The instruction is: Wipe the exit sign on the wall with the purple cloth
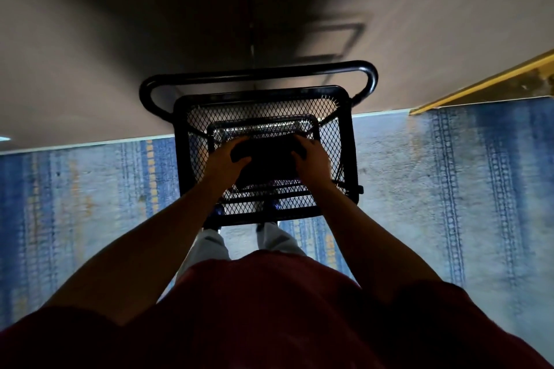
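A: Where do we stand with the wiping?

B: Right at the start, we judge. We look straight down at a black mesh cart (263, 117) on a blue patterned carpet (434, 174), pushed up against a pale wall (90, 69). Both our hands are down in the cart's top basket.

A: And the cloth?

B: There is a dark bundle (268, 163) lying in the basket between our hands. The light is too dim to read its colour, so we can only suppose it is the purple cloth. A faint purple glint shows at its near right corner, no more than that.

A: What is each grip doing?

B: Our left hand (230, 159) has its fingers curled over the bundle's left end. Our right hand (310, 159) curls over the right end likewise. Both look to be gripping it, though the shadow hides the fingertips.

A: Any sign of the exit sign?

B: None that we can make out. A dim rectangular outline (329, 42) shows on the wall above the cart, blurred; we cannot tell what it is.

A: So what is left?

B: Nearly everything: lifting the cloth clear of the basket, finding the sign, and wiping it. Nothing is wiped yet, as far as we can see.
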